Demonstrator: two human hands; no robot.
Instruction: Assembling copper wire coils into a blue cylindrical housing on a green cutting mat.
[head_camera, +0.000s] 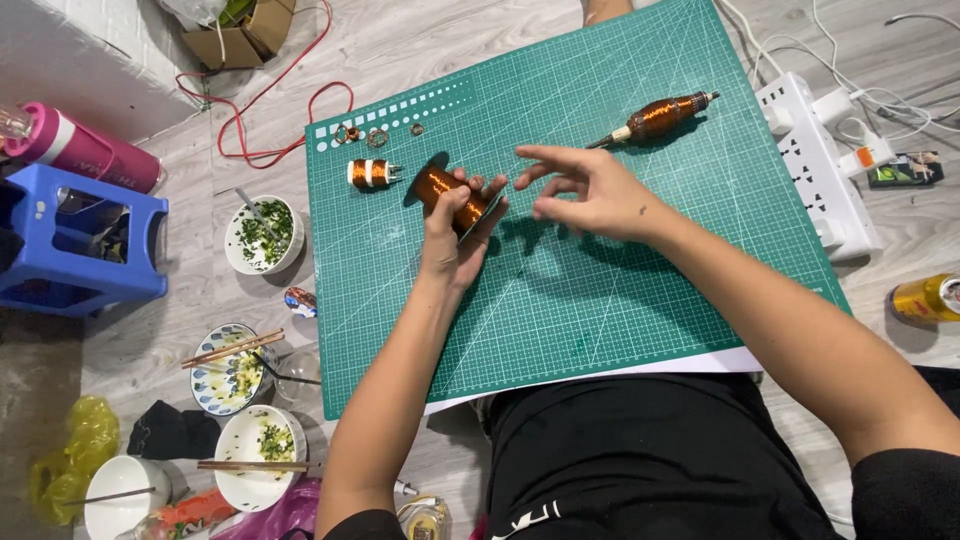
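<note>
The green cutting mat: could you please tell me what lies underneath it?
A white sheet pokes out under the green cutting mat's near edge, with grey floor around it. What lies beneath the rest is covered.

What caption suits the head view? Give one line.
Left hand grips a copper wire spool over a green cutting mat; right hand hovers beside.

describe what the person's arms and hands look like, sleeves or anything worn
Both forearms are bare from the upper arm down. The left hand and right hand wear no gloves, rings, watch or bracelets that show. Short black sleeves appear at the upper arms, part of a black top. A small dark mark sits on the right hand near the wrist.
</note>
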